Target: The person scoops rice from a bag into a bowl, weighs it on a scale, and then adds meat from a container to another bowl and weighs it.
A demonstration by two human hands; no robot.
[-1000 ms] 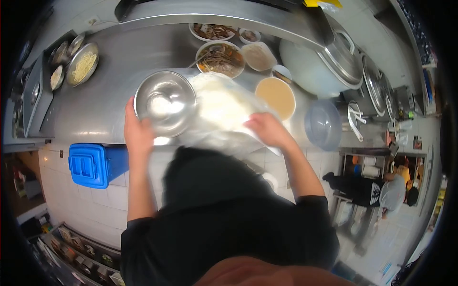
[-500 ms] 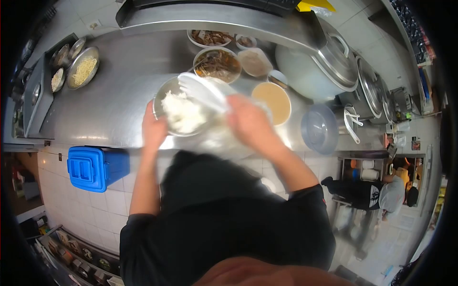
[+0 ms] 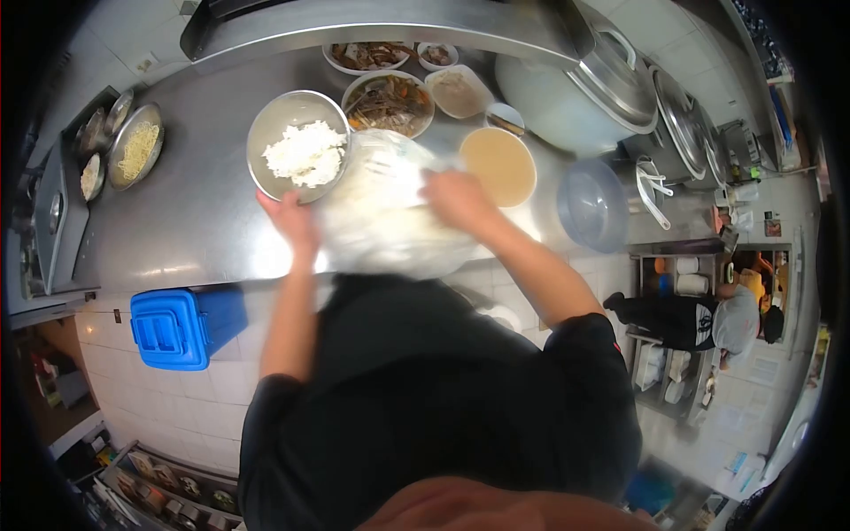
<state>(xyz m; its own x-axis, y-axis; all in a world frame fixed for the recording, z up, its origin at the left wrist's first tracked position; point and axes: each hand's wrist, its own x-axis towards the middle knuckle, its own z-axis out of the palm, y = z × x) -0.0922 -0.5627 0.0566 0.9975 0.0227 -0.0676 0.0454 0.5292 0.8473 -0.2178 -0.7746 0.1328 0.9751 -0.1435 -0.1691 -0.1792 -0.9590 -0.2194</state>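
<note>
My left hand (image 3: 294,219) is closed on the near rim of a round steel bowl (image 3: 268,126), its fingers under the side. White rice (image 3: 307,153) lies heaped in that bowl. My right hand (image 3: 459,198) is closed at the right side of a large translucent plastic bag (image 3: 382,181) with white contents, blurred by motion. What its fingers grip is hidden; the white scoop seen before does not show. Just right of that hand stands a round tub of light brown liquid (image 3: 498,168).
Bowls of cooked food (image 3: 390,104) stand behind the bag. A large lidded pot (image 3: 553,102) and a clear plastic tub (image 3: 592,205) are to the right. At left is a bowl of noodles (image 3: 137,149); a blue bin (image 3: 173,327) stands below the counter. A person (image 3: 726,323) is far right.
The steel bowl has moved left and away from me with my left hand. My right hand has drawn back from above the bowl to the bag, and the white scoop has gone from sight.
</note>
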